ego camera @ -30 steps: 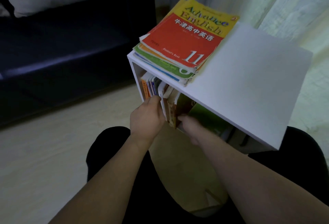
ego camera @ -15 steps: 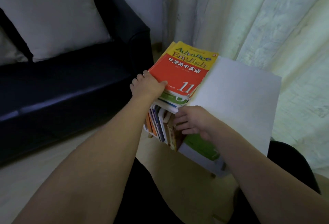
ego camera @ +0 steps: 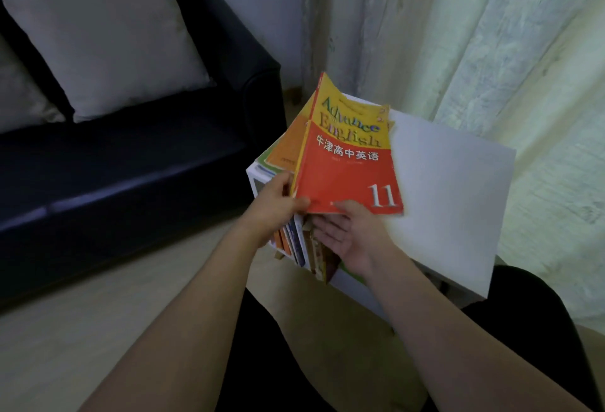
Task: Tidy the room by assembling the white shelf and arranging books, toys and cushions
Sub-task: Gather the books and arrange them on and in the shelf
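A white shelf [ego camera: 451,202] stands in front of me with several books [ego camera: 299,244] upright in its open compartment. My left hand [ego camera: 276,208] grips the lower left edge of a stack of books topped by a red and yellow English textbook [ego camera: 347,166], lifted and tilted up off the shelf top. My right hand [ego camera: 352,234] is held palm up beneath the stack's lower edge, its thumb on the red cover. More orange and green books [ego camera: 284,149] fan out behind the top one.
A dark sofa [ego camera: 131,156] with a pale cushion [ego camera: 104,35] stands to the left. Light curtains [ego camera: 491,35] hang behind the shelf. My dark-clothed legs [ego camera: 255,346] are below, over a light wood floor [ego camera: 82,323].
My left hand left the books inside the shelf, took the stack on top and raised it, tilting it upright. My right hand came out of the shelf and moved under the stack.
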Motion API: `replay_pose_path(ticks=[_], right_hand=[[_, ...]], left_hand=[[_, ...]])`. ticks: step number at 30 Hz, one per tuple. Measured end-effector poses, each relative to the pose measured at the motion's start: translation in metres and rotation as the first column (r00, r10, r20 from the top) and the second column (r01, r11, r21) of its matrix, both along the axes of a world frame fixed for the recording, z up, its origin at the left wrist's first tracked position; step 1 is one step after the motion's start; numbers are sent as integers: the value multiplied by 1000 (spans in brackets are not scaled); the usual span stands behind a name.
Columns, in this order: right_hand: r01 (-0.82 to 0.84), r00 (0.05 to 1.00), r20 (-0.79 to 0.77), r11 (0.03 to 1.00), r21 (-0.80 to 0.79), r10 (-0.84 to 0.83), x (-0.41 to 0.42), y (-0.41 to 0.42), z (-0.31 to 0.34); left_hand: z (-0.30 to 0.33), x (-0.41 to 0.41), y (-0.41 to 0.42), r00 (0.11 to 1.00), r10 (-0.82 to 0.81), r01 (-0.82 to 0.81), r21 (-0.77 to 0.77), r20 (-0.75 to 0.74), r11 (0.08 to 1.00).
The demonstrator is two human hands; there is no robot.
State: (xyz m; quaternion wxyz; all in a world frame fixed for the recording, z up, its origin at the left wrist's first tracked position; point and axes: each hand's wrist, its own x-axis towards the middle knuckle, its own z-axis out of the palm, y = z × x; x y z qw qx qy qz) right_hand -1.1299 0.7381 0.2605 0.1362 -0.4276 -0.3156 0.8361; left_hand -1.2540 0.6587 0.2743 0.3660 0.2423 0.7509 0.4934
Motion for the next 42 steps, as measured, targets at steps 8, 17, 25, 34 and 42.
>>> replay_pose_path(ticks=[8,17,25,34,42], right_hand=[[155,980,150,970,-184,-128,51,-46,-75],[187,875,476,969,-162,-89,75,-18,-231],[66,883,468,982,-176,24,39,-11,-191],[-104,962,233,981,-163,141,-4,43,-194],[48,990,139,963,-264,-12,-18,52,-201]], left_hand=[[-31,2,-49,915,118,-158,75,385,985],[-57,5,-87,987,-118,153,-397,113,905],[-89,47,-41,919,-320,160,-524,-230,837],[-116,66,18,774,-360,30,-539,-520,842],[-130,64,25,841,-209,-33,-434,-499,901]])
